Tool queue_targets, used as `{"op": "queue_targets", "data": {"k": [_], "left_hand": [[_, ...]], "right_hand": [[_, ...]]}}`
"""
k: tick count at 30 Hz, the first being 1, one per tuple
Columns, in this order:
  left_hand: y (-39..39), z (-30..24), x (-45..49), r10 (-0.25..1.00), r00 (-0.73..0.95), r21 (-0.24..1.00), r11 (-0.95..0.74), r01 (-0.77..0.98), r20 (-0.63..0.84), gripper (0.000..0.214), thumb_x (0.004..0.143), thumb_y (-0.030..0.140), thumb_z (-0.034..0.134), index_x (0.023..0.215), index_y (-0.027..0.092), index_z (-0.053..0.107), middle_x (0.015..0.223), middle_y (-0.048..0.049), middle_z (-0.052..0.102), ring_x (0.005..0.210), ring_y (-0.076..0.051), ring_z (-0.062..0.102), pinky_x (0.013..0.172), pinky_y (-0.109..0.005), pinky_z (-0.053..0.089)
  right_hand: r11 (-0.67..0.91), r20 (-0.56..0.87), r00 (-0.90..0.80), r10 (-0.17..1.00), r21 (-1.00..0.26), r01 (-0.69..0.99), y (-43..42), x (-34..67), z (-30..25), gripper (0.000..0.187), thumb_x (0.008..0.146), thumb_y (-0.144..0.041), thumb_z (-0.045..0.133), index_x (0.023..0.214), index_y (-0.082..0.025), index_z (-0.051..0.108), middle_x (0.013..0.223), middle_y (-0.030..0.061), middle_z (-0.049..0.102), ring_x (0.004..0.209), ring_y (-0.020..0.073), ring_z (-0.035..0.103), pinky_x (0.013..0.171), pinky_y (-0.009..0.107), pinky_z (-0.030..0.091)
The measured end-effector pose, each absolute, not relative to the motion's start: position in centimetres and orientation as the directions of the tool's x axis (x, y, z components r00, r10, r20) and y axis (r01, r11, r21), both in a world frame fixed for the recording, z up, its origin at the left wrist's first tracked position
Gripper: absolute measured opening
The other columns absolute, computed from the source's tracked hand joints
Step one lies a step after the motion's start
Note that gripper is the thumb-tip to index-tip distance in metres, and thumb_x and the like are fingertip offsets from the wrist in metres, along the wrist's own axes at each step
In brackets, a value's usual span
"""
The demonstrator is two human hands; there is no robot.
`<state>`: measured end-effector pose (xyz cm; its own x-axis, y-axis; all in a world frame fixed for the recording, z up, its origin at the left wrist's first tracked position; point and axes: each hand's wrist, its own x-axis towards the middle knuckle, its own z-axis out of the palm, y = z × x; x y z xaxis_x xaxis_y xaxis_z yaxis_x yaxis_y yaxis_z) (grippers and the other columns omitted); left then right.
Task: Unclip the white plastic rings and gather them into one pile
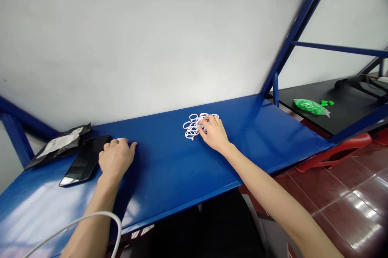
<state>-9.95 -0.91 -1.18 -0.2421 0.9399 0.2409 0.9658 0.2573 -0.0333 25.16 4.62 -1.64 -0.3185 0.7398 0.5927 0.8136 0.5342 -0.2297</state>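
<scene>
On the blue table lies a loose pile of thin white rings [191, 132], several overlapping, with small knobs on some. My right hand [214, 132] reaches over the pile's right side, thumb and forefinger drawn close together at one of the rings. Part of the pile is hidden behind that hand. My left hand [117, 157] rests on the table further left, beside a black phone-like slab [85, 161]. Its fingers are curled, and a small white piece [119, 139] shows between them; most of it is hidden.
A black plastic parcel [60, 144] with a white label lies at the far left. A white cable [91, 214] loops over my left forearm. Blue frame posts [291, 43] border the table [169, 169]. Right, a black table holds a bag of green pieces [311, 107]; a red chair [336, 153] stands below.
</scene>
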Motion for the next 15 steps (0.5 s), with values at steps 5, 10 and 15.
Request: {"op": "queue_targets", "data": {"k": [5,10,15], "left_hand": [[-0.9,-1.0,-8.1,0.953,-0.134,-0.002,0.139,0.99,0.271,0.033,0.1,0.031,0.038,0.109,0.018,0.067,0.109,-0.0161,0.073,0.1,-0.034,0.065,0.077,-0.041,0.048],[-1.4,-0.7,-5.4,0.968,0.001,0.077,-0.021,0.997,0.252,0.025,0.1,0.032,0.044,0.112,0.023,0.064,0.101,-0.009,0.074,0.097,-0.027,0.066,0.071,-0.032,0.047],[-1.7,-0.6,-4.1,0.963,0.067,0.086,-0.093,0.992,0.262,0.027,0.101,0.035,0.042,0.106,0.023,0.066,0.095,-0.0087,0.074,0.09,-0.027,0.067,0.071,-0.033,0.047]], "right_hand": [[0.575,0.618,-0.343,0.707,-0.222,0.787,3.5,24.5,-1.1,0.016,0.098,-0.026,0.061,0.107,-0.018,0.072,0.112,0.0121,0.064,0.106,0.029,0.054,0.093,0.045,0.048],[0.636,0.61,-0.408,0.679,-0.212,0.742,2.1,23.4,-0.6,0.016,0.099,-0.025,0.059,0.106,-0.017,0.072,0.11,0.0116,0.065,0.106,0.0279,0.055,0.093,0.043,0.049],[0.706,0.591,-0.495,0.636,-0.189,0.682,1.2,22.5,-0.5,0.016,0.099,-0.023,0.059,0.104,-0.015,0.072,0.106,0.0111,0.067,0.101,0.0266,0.056,0.09,0.041,0.05]]}}
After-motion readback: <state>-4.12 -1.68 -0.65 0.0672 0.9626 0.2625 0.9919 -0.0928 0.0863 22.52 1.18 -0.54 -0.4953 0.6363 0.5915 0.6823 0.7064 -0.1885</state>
